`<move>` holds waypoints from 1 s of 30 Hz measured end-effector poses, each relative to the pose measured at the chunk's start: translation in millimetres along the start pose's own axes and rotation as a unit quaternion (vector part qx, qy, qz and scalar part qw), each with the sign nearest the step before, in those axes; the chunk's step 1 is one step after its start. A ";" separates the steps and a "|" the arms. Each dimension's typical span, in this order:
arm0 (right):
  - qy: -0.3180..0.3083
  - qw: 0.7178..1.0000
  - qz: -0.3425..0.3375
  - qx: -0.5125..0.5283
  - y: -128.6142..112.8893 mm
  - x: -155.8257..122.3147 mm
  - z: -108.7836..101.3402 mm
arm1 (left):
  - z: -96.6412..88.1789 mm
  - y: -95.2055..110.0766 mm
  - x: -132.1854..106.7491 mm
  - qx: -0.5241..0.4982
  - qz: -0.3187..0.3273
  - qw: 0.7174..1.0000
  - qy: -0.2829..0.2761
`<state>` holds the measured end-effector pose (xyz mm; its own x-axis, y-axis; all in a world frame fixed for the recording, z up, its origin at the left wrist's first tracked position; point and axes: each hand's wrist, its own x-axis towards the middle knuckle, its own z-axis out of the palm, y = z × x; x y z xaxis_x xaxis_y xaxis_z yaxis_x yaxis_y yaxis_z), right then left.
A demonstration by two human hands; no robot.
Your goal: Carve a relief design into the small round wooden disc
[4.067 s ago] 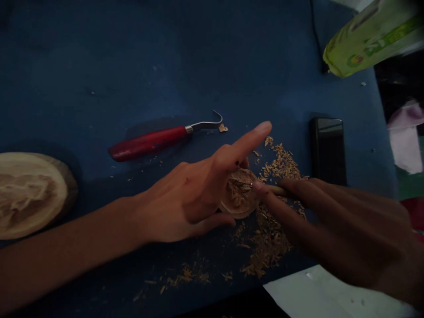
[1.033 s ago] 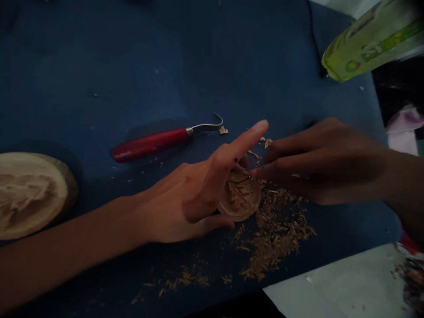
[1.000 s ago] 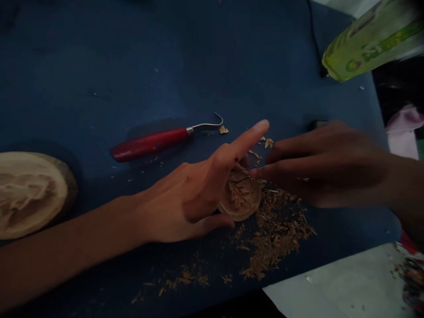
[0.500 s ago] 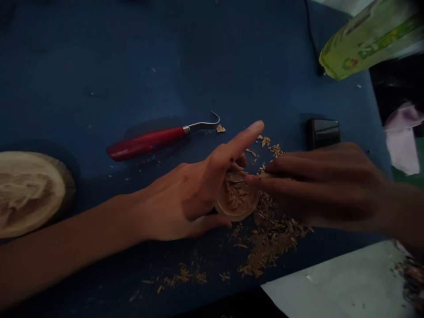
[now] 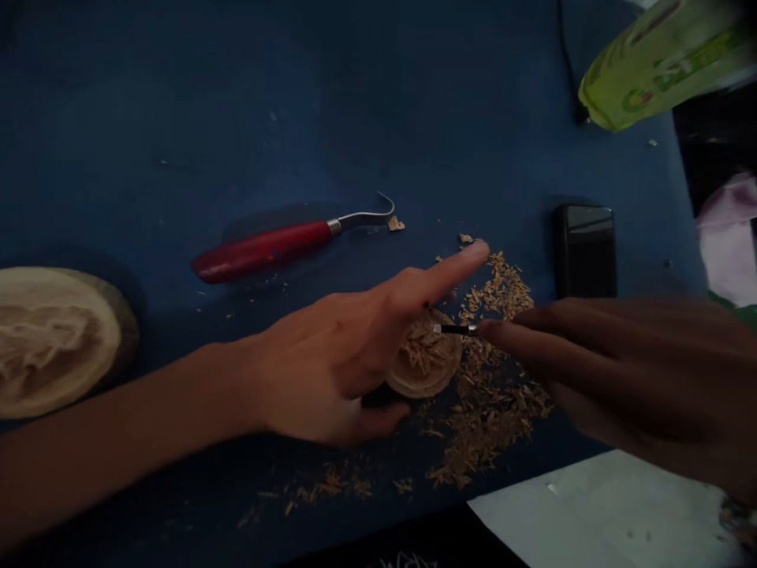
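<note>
My left hand (image 5: 348, 355) grips a small round wooden disc (image 5: 426, 363) on the blue cloth, thumb and fingers at its rim, the index finger pointing out straight. The disc's hollowed top is full of loose shavings. My right hand (image 5: 615, 371) holds a small carving tool (image 5: 455, 329), whose thin metal tip rests over the disc's right edge. The tool's handle is hidden inside the fingers.
A red-handled hook knife (image 5: 284, 242) lies left of centre. A larger carved wooden slab (image 5: 53, 339) sits at the left edge. A black phone (image 5: 584, 249), a green packet (image 5: 656, 67), wood shavings (image 5: 490, 410) and white paper (image 5: 597, 521) lie nearby.
My right hand has drawn back to the right and lower, uncovering the phone. The tool's tip now shows at the disc's edge. My left hand's index finger has dropped slightly.
</note>
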<state>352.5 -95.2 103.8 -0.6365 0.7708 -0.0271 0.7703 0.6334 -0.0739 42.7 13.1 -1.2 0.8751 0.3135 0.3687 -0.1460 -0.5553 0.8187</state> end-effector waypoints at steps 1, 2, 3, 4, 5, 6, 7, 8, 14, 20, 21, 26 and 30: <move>-0.008 1.000 0.006 0.022 -3.2 -1.9 0.7 | -1.0 0.7 -0.2 -0.004 -0.012 1.000 -0.013; -0.012 0.999 0.012 0.043 -6.0 -3.1 1.4 | -1.8 1.0 -0.4 -0.010 -0.020 1.000 -0.017; -0.017 0.998 0.018 0.063 -8.4 -3.9 1.9 | -2.2 1.0 -0.6 -0.018 -0.016 1.000 -0.009; -0.021 0.996 0.024 0.078 -10.5 -4.5 2.4 | -2.4 0.6 -0.9 -0.023 -0.011 1.000 0.004; -0.026 0.995 0.028 0.090 -12.5 -5.2 3.0 | -2.4 0.2 -1.4 -0.026 -0.006 1.000 0.016; -0.032 0.994 0.031 0.097 -14.1 -5.9 3.7 | -2.4 -0.2 -2.0 -0.025 -0.005 0.999 0.021; -0.036 0.994 0.030 0.103 -15.6 -6.7 4.4 | -2.3 -0.5 -2.8 -0.024 -0.010 0.999 0.021; -0.041 0.993 0.024 0.109 -16.6 -7.4 5.2 | -2.3 -0.6 -3.7 -0.024 -0.018 0.999 0.016; -0.030 0.987 -0.010 0.159 -15.6 -4.7 7.3 | -1.3 -1.8 -4.8 -0.049 -0.027 0.998 -0.010; 0.048 0.996 0.032 0.064 -14.5 -6.4 3.2 | -2.4 -1.5 -1.7 -0.053 -0.005 0.999 -0.011; 0.034 0.996 0.025 0.080 -15.2 -7.5 3.4 | -3.4 0.0 -2.4 -0.057 -0.022 0.998 -0.019; -0.057 0.988 -0.006 0.143 -17.3 -8.1 6.9 | -6.0 7.1 -6.7 -0.063 -0.077 0.994 -0.034; -0.064 0.990 -0.016 0.122 -14.9 -0.5 9.0 | -5.6 7.9 -5.3 -0.069 -0.075 0.994 -0.035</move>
<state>340.9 -105.6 96.0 -0.6729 0.7251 -0.1461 0.7264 0.6105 -0.3157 34.3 11.4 5.8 0.9214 0.3270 0.2101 -0.0692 -0.3939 0.9166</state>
